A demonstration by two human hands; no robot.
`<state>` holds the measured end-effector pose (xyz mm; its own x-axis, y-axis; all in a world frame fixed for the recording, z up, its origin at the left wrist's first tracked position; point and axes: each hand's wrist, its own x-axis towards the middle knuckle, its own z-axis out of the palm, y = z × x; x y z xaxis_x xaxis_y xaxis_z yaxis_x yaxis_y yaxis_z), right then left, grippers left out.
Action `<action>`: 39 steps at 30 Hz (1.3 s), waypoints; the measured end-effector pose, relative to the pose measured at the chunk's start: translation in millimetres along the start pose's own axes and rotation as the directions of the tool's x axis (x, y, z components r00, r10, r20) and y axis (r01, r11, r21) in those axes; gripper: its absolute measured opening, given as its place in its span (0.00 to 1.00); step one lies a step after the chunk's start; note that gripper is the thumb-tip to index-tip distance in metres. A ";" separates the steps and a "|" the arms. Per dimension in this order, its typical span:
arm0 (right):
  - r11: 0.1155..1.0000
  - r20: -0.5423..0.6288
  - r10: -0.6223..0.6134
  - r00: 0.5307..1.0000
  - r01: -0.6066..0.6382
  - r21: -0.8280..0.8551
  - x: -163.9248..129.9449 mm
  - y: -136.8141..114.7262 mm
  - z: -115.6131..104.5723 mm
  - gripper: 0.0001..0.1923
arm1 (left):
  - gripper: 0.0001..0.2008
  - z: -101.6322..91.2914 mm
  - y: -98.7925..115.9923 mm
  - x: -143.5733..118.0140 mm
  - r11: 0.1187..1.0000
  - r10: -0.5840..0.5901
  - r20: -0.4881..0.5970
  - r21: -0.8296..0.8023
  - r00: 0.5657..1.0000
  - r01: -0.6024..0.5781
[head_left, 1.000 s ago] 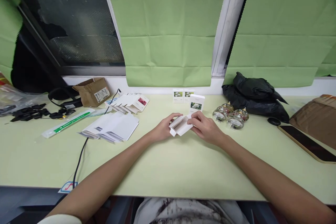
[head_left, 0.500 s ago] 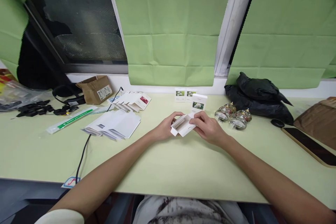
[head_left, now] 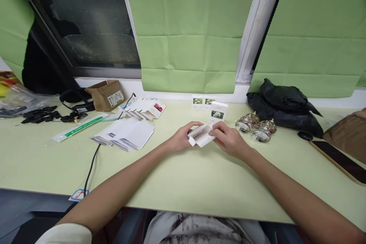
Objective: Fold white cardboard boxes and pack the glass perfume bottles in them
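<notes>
Between my hands, above the table, is a small white cardboard box point(head_left: 204, 142) with one end open toward me and its flaps sticking out. My left hand point(head_left: 183, 136) is closed on its left side, the fingers partly behind it. At the right edge, my right hand point(head_left: 228, 137) pinches the card wall, thumb and fingers near the opening. Just behind stands an upright white box point(head_left: 219, 113) with a white flower picture. Farther back are two similar boxes, a left one point(head_left: 197, 102) and a right one point(head_left: 209, 103), side by side by the wall.
Flat white cartons point(head_left: 131, 133) lie piled at left, with more printed cartons point(head_left: 148, 108) behind. Clear glass-like ornaments point(head_left: 261, 132) sit right of my hands, before black plastic bags point(head_left: 286, 110). A phone point(head_left: 340, 160) lies far right; a brown cardboard box point(head_left: 105, 97) stands back left.
The view has shifted slightly. Both hands keep their hold on the white box, which has tilted a little, its open end showing somewhat more.
</notes>
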<state>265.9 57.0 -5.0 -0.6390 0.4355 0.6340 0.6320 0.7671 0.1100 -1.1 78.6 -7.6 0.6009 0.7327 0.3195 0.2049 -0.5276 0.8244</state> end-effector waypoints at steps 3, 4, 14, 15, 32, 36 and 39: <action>1.000 -0.038 -0.030 0.999 0.029 -0.009 0.4 0.6 0.5 0.08 | 0.36 0.1 1.2 -0.2 1.000 -0.002 0.005 -0.021 1.000 0.002; 0.999 -0.054 -0.042 0.998 0.042 -0.010 0.5 0.7 0.9 0.08 | 0.36 0.0 1.5 -0.3 1.000 0.000 0.006 -0.022 1.000 0.000; 0.996 -0.088 -0.087 0.992 0.087 -0.004 2.2 -0.2 0.7 0.07 | 0.35 0.3 -5.2 1.5 0.998 0.023 0.009 -0.062 1.000 -0.023; 0.996 -0.089 -0.085 0.992 0.085 -0.006 2.4 -0.2 0.9 0.07 | 0.35 0.3 -5.7 1.8 0.997 0.023 0.016 -0.072 1.000 -0.022; 0.991 -0.079 -0.133 0.988 0.132 -0.024 3.0 -1.3 1.6 0.06 | 0.31 3.9 -7.5 0.8 0.998 0.020 -0.005 -0.060 1.000 -0.021; 0.992 -0.081 -0.120 0.989 0.118 -0.034 2.3 -1.7 0.8 0.07 | 0.30 3.2 -5.7 0.5 0.998 0.030 -0.017 -0.050 0.999 -0.031; 0.994 -0.094 -0.107 0.990 0.104 -0.032 1.6 -1.8 1.4 0.06 | 0.31 2.7 -1.5 -0.3 0.999 0.020 -0.026 -0.037 0.999 -0.021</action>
<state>263.2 56.9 -5.3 -0.6588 0.3047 0.6878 0.5756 0.7928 0.2001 0.5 78.0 -10.2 0.5850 0.7326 0.3479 0.1633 -0.5266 0.8343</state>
